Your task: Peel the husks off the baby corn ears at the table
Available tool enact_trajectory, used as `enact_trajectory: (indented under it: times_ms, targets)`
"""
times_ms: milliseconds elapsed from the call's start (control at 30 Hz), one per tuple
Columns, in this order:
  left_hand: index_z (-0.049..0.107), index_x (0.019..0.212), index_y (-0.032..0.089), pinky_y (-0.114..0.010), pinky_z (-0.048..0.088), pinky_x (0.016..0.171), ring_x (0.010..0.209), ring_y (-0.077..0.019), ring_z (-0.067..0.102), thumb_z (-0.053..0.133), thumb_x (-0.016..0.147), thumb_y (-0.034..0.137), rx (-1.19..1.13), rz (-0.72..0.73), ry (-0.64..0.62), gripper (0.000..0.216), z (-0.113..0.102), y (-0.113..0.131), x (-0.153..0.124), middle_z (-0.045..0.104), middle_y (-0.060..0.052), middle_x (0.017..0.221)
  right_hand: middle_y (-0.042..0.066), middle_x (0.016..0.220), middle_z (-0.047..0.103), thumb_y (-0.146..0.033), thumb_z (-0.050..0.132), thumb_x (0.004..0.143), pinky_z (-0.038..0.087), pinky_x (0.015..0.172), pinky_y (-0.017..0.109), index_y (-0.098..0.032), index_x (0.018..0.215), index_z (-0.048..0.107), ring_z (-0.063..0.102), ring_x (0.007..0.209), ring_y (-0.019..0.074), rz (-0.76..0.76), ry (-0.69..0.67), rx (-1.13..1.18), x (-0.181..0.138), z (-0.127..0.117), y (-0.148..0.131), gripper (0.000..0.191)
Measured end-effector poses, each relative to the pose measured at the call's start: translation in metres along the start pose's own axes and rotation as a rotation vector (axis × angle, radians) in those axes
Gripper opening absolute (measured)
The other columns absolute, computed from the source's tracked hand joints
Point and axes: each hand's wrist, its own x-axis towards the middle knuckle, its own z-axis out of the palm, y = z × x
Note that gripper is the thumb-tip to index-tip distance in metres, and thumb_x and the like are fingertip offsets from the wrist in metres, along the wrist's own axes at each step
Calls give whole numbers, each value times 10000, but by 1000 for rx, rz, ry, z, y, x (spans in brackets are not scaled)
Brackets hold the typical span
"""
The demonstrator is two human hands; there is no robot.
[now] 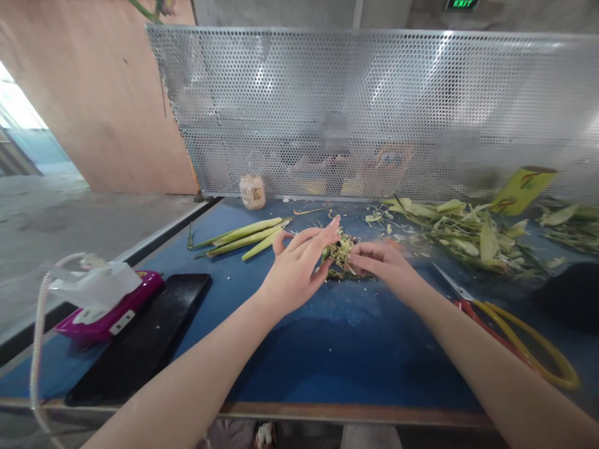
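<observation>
On the blue table lies a small heap of green and yellow plant scraps between my two hands. My left hand rests at the heap's left side, fingers stretched out and apart, thumb curled toward the scraps. My right hand lies at the heap's right side with its fingers pressed together against the scraps. Several trimmed green stalks lie in a row just left of my left hand.
A larger pile of leaves and husks spreads at the back right. Scissors with yellow and red handles lie under my right forearm. A black tray and a magenta tissue box sit at the left. A perforated metal screen closes the back.
</observation>
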Motion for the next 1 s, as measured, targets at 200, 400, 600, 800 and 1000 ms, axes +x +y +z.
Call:
enact_trajectory:
  times_ms: [200, 400, 600, 800, 1000]
  targets:
    - [291, 1280, 288, -368, 202, 935, 1012, -131, 550, 433, 824, 104, 111, 158, 78, 512, 3, -6, -2, 625, -9, 1082, -45, 521, 406, -339, 511, 749, 265, 518, 228, -159, 583, 480, 354, 503, 71, 19, -61, 71, 0, 1, 3, 248]
    - [265, 1289, 255, -345, 284, 925, 908, -89, 592, 392, 834, 62, 33, 209, 66, 509, 4, -12, -3, 642, -2, 1048, -47, 508, 383, -358, 520, 738, 233, 503, 232, -159, 572, 465, 329, 487, 71, 50, -68, 138, 0, -1, 3, 265]
    - [186, 1320, 216, -280, 411, 792, 787, -81, 608, 420, 831, 98, -3, 240, 52, 555, 7, -14, -2, 657, -5, 1008, -55, 474, 358, -376, 542, 731, 252, 521, 246, -155, 564, 488, 311, 469, 71, 88, -66, 225, 0, -2, 6, 282]
    - [250, 1294, 213, -261, 447, 735, 807, -95, 605, 430, 833, 129, -49, 204, 72, 502, 6, -11, 0, 672, 7, 946, -48, 461, 369, -328, 540, 746, 262, 522, 251, -147, 570, 536, 331, 470, 74, 102, -64, 326, -1, -4, 5, 253]
    - [340, 1249, 217, -250, 459, 755, 770, -88, 607, 483, 808, 123, -61, 173, 161, 473, 4, -12, -1, 685, 25, 881, -30, 481, 404, -303, 530, 726, 269, 494, 248, -138, 549, 531, 318, 456, 70, 100, -30, 381, 0, -3, 3, 243]
